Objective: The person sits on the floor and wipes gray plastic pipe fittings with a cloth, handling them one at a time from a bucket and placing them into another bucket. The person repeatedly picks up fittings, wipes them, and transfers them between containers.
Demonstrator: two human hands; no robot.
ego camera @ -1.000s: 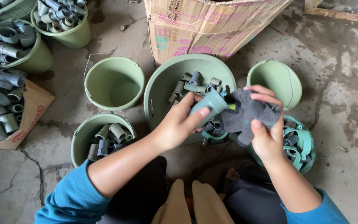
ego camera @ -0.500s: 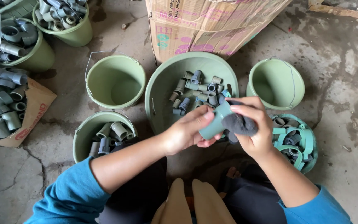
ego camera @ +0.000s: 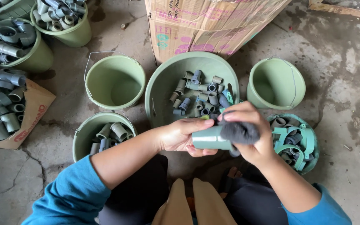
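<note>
My left hand [ego camera: 184, 135] grips a short green pipe fitting [ego camera: 209, 140] held sideways over my lap. My right hand [ego camera: 251, 133] presses a dark grey cloth [ego camera: 239, 131] against the fitting's right end. Both hands hover just in front of a large green basin [ego camera: 163, 83] that holds several grey pipe fittings [ego camera: 198, 93].
An empty green bucket [ego camera: 114, 81] stands to the left and another [ego camera: 276, 82] to the right. A bucket with fittings [ego camera: 103, 135] sits near my left arm, a teal basket of parts [ego camera: 298, 141] by my right. A cardboard box [ego camera: 213, 23] is behind; more fitting-filled buckets [ego camera: 17, 41] at far left.
Both hands have dropped closer to my lap. The cloth, first spread loosely around the fitting, is now bunched tight over its right end, and the fitting lies level.
</note>
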